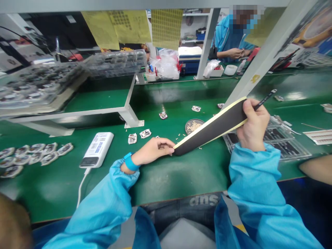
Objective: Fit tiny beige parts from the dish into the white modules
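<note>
A long black sheet with pale yellow edges [210, 129] is stretched on a slant above the green bench. My left hand [153, 150] pinches its lower left end between thumb and fingers. Its upper right end is gripped by my right hand [252, 122], thumb in front. A slim black stick with small white print [266, 99], perhaps a pen or tweezers, also juts out of my right hand. Behind the sheet, partly covered, lies a round dish of small beige pieces [194, 125]. Clear trays with black strips [282, 141] lie beneath and beside my right hand.
A white power bank [97, 148] with a cable lies on the left, near several white-rimmed small parts [49, 154]. More such parts, including one [163, 115], are scattered ahead. A raised shelf [103, 100] carries stacked clear trays. A slanted metal post [259, 69] stands right; a co-worker [233, 45] sits opposite.
</note>
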Available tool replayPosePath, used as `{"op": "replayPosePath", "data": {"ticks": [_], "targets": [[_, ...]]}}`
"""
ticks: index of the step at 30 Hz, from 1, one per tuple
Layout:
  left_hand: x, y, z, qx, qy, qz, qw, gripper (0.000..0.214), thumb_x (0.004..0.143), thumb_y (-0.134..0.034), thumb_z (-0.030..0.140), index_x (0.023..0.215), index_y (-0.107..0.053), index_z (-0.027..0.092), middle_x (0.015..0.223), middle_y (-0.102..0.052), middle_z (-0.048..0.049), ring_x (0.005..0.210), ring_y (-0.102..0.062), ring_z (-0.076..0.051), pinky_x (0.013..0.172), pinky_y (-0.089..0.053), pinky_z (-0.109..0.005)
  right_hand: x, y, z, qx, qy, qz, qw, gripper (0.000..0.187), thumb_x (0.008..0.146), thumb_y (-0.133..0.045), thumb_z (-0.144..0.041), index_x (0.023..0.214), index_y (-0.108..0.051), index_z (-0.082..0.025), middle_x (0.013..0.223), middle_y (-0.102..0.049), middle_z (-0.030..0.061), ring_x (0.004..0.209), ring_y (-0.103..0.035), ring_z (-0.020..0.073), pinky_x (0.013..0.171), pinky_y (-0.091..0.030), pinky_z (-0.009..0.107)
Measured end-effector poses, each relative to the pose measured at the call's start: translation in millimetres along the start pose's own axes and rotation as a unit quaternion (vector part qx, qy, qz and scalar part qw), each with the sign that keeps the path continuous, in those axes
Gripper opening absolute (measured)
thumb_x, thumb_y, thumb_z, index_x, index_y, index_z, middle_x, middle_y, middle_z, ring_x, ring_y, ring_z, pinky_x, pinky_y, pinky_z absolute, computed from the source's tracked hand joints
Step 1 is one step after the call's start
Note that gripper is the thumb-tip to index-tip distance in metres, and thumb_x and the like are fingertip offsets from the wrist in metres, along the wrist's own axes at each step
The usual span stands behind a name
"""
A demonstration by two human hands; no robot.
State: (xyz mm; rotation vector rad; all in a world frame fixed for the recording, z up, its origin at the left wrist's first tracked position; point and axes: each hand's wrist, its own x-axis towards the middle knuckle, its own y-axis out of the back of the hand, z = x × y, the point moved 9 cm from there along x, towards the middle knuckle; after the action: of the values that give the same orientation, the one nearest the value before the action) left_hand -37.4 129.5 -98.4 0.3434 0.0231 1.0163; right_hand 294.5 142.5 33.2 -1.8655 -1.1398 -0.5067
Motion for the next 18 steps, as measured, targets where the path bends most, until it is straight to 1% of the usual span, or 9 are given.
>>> {"op": "replayPosePath", "data": {"ticks": [6,10,14,16,18], "targets": [[-2,16.0,-3,0.003,-0.001,0.003,1.000,0.040,0.081,-0.078,0.041,0.109,-0.072,0.013,0.090,-0.076,-0.0079,0.082,-0.070,-0.017,0.080,-0.055,-0.029,2,3,2,-0.011,-0.003,0.012,1.000,0.025,0.071,-0.087,-0.032,0.087,-0.076,-0.017,0.079,-0.070,0.0010,0.070,-0.062,0.0120,0.068,-0.052,0.026],[-3,30.4,-3,0.022,-0.006,0.033,0.999,0.040,0.080,-0.079,0.042,0.108,-0.072,0.014,0.090,-0.075,-0.0065,0.082,-0.068,-0.015,0.079,-0.055,-0.026,3,5,0,0.012,-0.001,0.022,1.000,0.025,0.070,-0.087,-0.028,0.086,-0.076,-0.014,0.077,-0.069,0.0023,0.068,-0.063,0.0121,0.066,-0.052,0.025],[-5,44.3,-2,0.038,-0.011,0.053,0.998,0.037,0.080,-0.079,0.041,0.105,-0.071,0.014,0.093,-0.075,-0.0064,0.085,-0.069,-0.015,0.083,-0.055,-0.027,8,11,-1,0.033,-0.001,0.039,0.999,0.021,0.070,-0.085,-0.025,0.084,-0.075,-0.014,0.077,-0.068,0.0032,0.067,-0.063,0.0132,0.066,-0.054,0.026],[-5,48.8,-3,0.016,-0.011,0.065,0.998,0.038,0.078,-0.081,0.039,0.104,-0.069,0.013,0.094,-0.075,-0.0073,0.084,-0.069,-0.014,0.083,-0.056,-0.027,11,14,1,0.047,-0.007,0.043,0.998,0.020,0.071,-0.085,-0.024,0.084,-0.075,-0.013,0.078,-0.069,0.0037,0.067,-0.063,0.0132,0.066,-0.053,0.026],[-5,50.1,-3,-0.025,-0.016,0.072,0.997,0.041,0.076,-0.083,0.037,0.105,-0.066,0.013,0.095,-0.075,-0.0081,0.082,-0.070,-0.015,0.078,-0.057,-0.027,11,14,4,0.053,-0.024,0.037,0.998,0.022,0.071,-0.086,-0.024,0.086,-0.075,-0.013,0.079,-0.070,0.0041,0.068,-0.064,0.0136,0.066,-0.054,0.026]]}}
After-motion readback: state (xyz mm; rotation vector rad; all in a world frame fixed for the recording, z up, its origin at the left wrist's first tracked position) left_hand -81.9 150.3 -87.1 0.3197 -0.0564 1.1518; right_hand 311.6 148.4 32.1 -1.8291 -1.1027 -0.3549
